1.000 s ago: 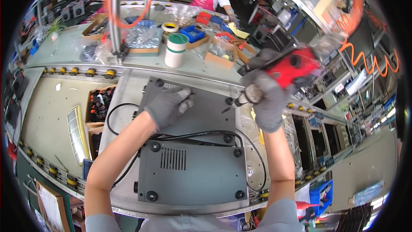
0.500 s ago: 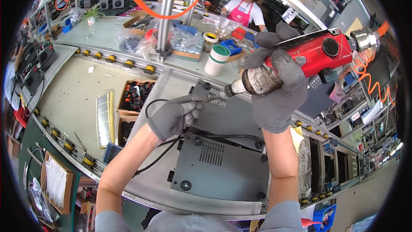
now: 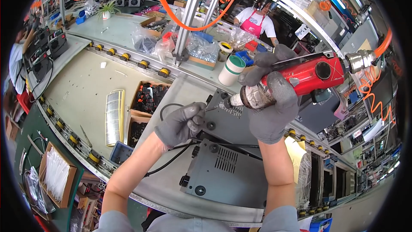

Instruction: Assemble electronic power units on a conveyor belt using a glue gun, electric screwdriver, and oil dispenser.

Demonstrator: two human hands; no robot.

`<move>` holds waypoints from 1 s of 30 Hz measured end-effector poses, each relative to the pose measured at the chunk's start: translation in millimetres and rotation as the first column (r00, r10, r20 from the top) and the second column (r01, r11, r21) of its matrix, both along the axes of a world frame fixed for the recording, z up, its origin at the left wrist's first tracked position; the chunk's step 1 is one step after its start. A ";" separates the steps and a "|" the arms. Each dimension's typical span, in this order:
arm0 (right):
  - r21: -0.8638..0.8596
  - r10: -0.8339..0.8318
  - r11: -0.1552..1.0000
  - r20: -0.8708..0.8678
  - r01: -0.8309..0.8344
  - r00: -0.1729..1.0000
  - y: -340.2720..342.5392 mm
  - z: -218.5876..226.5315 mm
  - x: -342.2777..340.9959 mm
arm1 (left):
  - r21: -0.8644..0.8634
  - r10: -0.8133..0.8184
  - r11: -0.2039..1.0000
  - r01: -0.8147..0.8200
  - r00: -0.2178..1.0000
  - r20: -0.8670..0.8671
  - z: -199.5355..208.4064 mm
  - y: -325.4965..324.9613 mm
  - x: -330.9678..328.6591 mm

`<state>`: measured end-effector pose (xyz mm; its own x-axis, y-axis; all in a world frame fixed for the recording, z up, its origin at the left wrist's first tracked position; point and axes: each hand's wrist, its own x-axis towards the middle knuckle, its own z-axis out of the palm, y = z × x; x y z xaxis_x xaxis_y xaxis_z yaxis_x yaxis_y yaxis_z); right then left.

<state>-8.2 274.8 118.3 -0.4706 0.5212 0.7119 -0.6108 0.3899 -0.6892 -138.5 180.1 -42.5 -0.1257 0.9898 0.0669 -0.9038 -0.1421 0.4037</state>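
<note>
My right hand (image 3: 274,111), in a grey glove, grips a red air screwdriver (image 3: 311,75) whose nose and bit slant down to the left. Thumb and fingertips of my gloved left hand (image 3: 182,122) are pinched together at the bit's tip; whatever they hold is too small to make out. Beneath the tool lies a dark grey metal casing (image 3: 240,129) with vent slots and round feet, partly covered by my hands. Nearer to me rests a second grey casing (image 3: 227,176) of the same kind, with a black cable (image 3: 171,169) at its left.
Cardboard boxes of small black parts (image 3: 148,96) stand left of the casings. A slotted silver-and-yellow panel (image 3: 115,118) lies beside them. Behind are a white tub with green rim (image 3: 232,70) and a metal post (image 3: 191,17). Roller rails (image 3: 143,64) border the bench. A co-worker (image 3: 257,21) stands across.
The whole view has shifted, so the bench sits further right and lower. The screwdriver's bit stays at my left fingertips, and both hands keep their grip.
</note>
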 end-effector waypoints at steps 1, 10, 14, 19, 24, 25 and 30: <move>0.001 -0.002 1.000 0.000 0.002 1.000 1.6 -1.4 -1.2 | 0.009 -0.041 0.999 0.040 0.999 0.024 2.4 -0.6 1.7; 0.027 -0.037 0.999 -0.012 0.038 0.999 4.2 -2.5 -2.1 | -0.006 -0.087 0.996 0.087 0.996 -0.012 1.7 4.6 7.0; -0.013 0.088 0.996 -0.098 -0.090 0.991 8.5 -7.6 -1.7 | 0.018 -0.081 0.997 0.079 0.990 0.117 2.1 8.5 8.8; -0.043 0.201 0.977 -0.126 -0.208 0.971 7.4 -11.1 0.3 | 0.045 -0.092 0.995 0.087 0.985 0.148 -1.1 11.7 7.4; -0.176 0.324 0.914 -0.223 -0.365 0.920 12.1 -19.5 -2.6 | 0.014 -0.099 0.995 0.098 0.981 0.169 1.3 17.5 8.8; -0.180 0.323 0.914 -0.221 -0.364 0.920 13.4 -19.3 -2.9 | -0.009 -0.073 0.997 0.074 0.989 0.129 3.1 20.5 9.9; -0.064 -0.080 0.994 0.061 0.084 0.995 22.6 -21.6 -8.8 | -0.246 0.054 0.953 -0.175 0.901 -0.430 -8.2 26.6 0.3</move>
